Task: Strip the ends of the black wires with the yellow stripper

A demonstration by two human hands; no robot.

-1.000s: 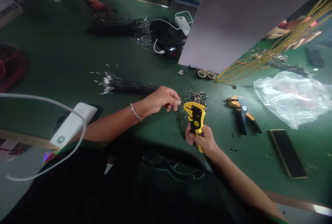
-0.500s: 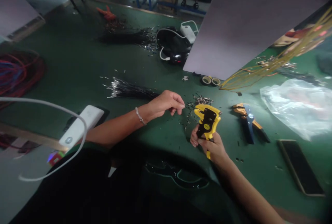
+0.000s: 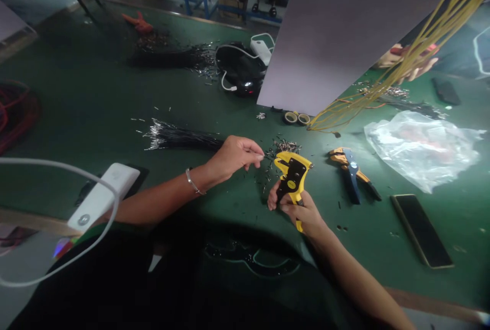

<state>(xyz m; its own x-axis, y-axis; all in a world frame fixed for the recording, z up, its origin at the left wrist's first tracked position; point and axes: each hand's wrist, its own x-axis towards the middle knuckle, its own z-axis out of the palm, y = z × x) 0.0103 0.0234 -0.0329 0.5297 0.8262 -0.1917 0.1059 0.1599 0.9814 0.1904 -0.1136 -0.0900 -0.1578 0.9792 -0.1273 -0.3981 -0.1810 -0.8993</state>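
My right hand (image 3: pixel 296 207) is wrapped round the handles of a yellow and black wire stripper (image 3: pixel 293 177), its jaws pointing up and left. Just left of those jaws, my left hand (image 3: pixel 241 155) pinches with thumb and forefinger; what lies between the fingertips is too small to make out. Behind the left hand lies a bundle of black wires (image 3: pixel 184 136) with bright tips fanned out to the left. A small heap of metal terminals (image 3: pixel 287 146) sits just beyond the stripper, with dark bits scattered around it.
A blue and orange tool (image 3: pixel 351 172), a phone (image 3: pixel 423 230) and a clear plastic bag (image 3: pixel 424 141) lie on the right. Yellow wires (image 3: pixel 401 75) hang beside a grey panel (image 3: pixel 325 34). A white power bank (image 3: pixel 103 197) with a cable is at left. A co-worker's hands (image 3: pixel 413 62) show beyond the panel.
The view has shifted, so most things appear further left. Both hands keep nearly the same pose, the right still holding the wire stripper beside the left fingertips.
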